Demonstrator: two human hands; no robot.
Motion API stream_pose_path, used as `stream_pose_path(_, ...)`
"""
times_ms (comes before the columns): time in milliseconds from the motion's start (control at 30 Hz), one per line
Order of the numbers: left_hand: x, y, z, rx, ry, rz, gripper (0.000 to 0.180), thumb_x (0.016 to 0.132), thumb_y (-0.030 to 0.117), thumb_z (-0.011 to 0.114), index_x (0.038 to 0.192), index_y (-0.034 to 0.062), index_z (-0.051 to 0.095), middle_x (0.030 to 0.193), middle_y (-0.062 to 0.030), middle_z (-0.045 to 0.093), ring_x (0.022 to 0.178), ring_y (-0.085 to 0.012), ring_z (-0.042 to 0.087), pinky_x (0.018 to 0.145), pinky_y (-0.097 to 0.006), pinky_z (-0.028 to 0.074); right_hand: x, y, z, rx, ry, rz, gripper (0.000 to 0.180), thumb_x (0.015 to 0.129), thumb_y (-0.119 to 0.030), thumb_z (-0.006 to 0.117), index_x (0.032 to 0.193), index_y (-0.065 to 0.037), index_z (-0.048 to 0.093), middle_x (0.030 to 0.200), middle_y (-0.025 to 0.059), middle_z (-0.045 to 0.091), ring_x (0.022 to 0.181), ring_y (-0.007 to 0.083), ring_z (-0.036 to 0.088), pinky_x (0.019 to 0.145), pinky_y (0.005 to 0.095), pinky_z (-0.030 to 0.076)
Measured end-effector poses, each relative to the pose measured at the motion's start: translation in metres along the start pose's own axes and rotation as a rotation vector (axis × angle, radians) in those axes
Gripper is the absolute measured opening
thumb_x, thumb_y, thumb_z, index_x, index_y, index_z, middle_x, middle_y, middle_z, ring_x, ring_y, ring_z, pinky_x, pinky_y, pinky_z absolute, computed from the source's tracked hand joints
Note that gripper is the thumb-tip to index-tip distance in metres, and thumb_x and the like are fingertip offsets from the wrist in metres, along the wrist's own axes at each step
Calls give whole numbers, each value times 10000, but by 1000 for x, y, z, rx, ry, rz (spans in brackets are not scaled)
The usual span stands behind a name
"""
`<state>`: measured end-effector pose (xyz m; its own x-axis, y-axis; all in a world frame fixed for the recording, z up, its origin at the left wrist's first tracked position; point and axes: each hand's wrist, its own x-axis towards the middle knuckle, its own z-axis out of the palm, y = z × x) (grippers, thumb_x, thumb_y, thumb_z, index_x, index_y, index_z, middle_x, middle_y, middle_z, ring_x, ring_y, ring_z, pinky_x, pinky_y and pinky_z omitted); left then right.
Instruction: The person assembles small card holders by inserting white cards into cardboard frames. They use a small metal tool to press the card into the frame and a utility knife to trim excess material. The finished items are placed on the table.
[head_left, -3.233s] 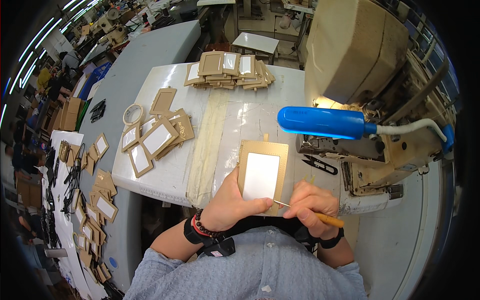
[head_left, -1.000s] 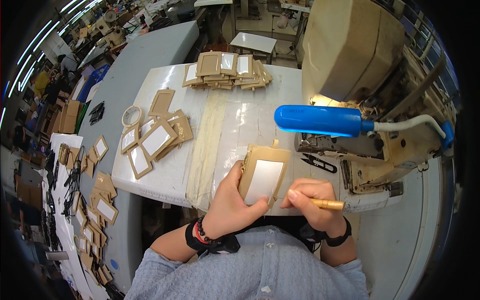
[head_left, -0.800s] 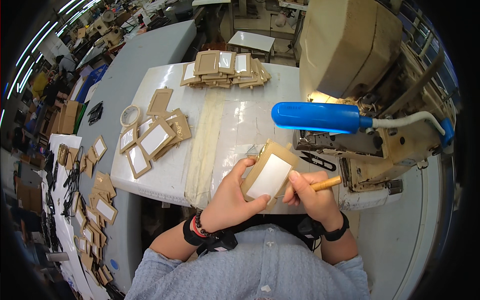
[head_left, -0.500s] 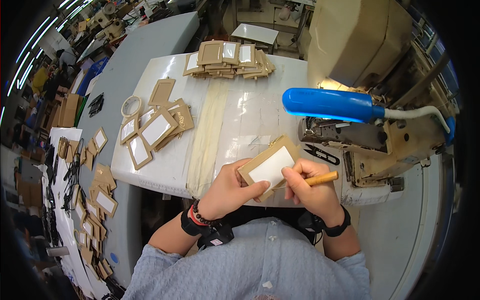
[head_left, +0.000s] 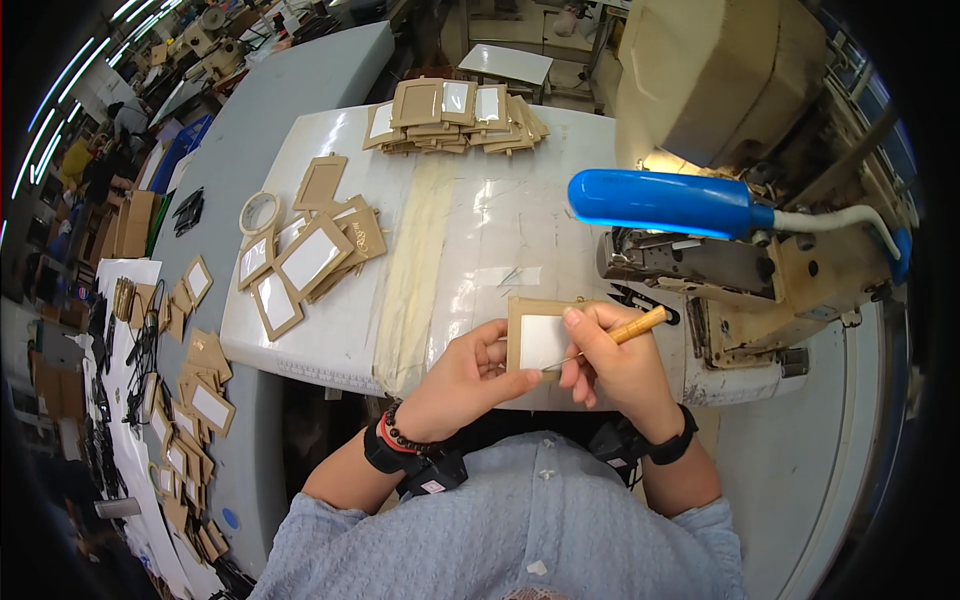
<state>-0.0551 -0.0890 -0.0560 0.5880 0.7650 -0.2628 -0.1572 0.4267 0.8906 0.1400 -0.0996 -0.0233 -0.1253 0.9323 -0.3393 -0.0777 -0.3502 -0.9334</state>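
A tan card holder point(head_left: 543, 340) with a white window is gripped at its left and lower edge by my left hand point(head_left: 455, 380), thumb on the front. My right hand point(head_left: 625, 370) is closed round the wooden handle of an awl point(head_left: 638, 325). The awl's thin metal shaft slants down across the window toward its lower edge, near my left thumb. My right thumb lies against the holder's upper right part, and the fingers cover its right side. Whether the tip goes under the window's edge, I cannot tell.
A sewing machine point(head_left: 700, 265) with a blue lamp point(head_left: 660, 203) stands at the right, black thread snips point(head_left: 632, 298) beside it. Several card holders point(head_left: 318, 260) lie at the left near a tape roll point(head_left: 247, 212). Another pile point(head_left: 420, 105) sits at the back; more point(head_left: 208, 405) lie on the grey table.
The card holder has turned from a slant to nearly upright and sits slightly lower. The awl's shaft now shows at the window's lower part. Both hands keep their hold.
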Motion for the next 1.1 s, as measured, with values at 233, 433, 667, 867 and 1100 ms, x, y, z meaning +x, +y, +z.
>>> stream_pose_path(233, -5, 0, 0, -215, -22, -103, 358, 988, 99, 494, 1299, -78, 464, 1189, -163, 610, 1066, -200, 631, 948, -310, 522, -9, 7, 8, -40, 97, -158, 274, 950, -163, 582, 708, -38, 550, 579, 45, 601, 438, 61, 532, 390, 203, 411)
stream_pose_path(433, -15, 7, 2, -234, 23, -106, 325, 999, 133, 487, 1237, -85, 522, 1126, -164, 636, 1012, -205, 657, 882, -289, 559, -31, 24, 9, -645, 122, -939, 130, 770, -53, 741, 783, -45, 612, 670, 44, 612, 523, 124, 576, 461, 261, 460)
stream_pose_path(667, -23, 14, 5, -212, 50, -113, 321, 991, 96, 479, 1231, -114, 516, 1108, -215, 646, 994, -236, 674, 861, -297, 571, -37, 27, 11, -908, 21, -1255, 226, 681, -54, 786, 870, -51, 662, 766, 28, 626, 589, 147, 599, 494, 253, 483)
stream_pose_path(867, -24, 13, 4, -193, 42, -92, 314, 991, 96, 477, 1219, -114, 528, 1103, -216, 647, 989, -240, 675, 859, -305, 572, -35, 26, 12, -938, 6, -1243, 224, 685, -50, 779, 877, -39, 663, 765, 37, 632, 594, 153, 608, 500, 256, 490)
stream_pose_path(1100, -24, 15, 4, -182, 46, -99, 311, 993, 94, 471, 1215, -115, 531, 1083, -216, 652, 979, -234, 677, 855, -305, 572, -34, 26, 12, -938, 9, -1230, 228, 693, -49, 774, 890, -35, 661, 788, 52, 642, 602, 159, 617, 505, 259, 499)
